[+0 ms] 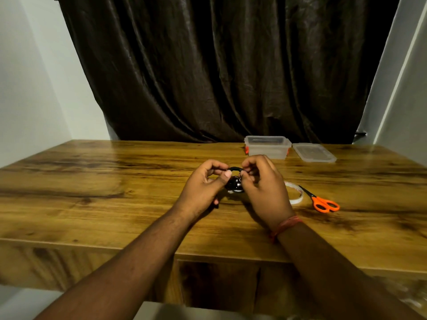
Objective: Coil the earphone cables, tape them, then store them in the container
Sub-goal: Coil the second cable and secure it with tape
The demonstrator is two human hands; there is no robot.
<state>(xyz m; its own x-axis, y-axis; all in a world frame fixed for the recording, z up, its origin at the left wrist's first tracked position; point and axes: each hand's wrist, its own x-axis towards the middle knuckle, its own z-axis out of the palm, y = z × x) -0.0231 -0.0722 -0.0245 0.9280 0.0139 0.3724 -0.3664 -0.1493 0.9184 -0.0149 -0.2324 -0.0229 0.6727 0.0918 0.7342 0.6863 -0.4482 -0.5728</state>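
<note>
Above the wooden table (115, 181), mid-span: your left hand (203, 188) and right hand (265, 188), fingers curled, both pinching one coiled black earphone cable (234, 184) between them. Far edge: clear container (268, 147), open; lid (314, 153) just beside it. Right of your hands: tape roll (295, 195), partly hidden; orange scissors (322, 202) alongside.
</note>
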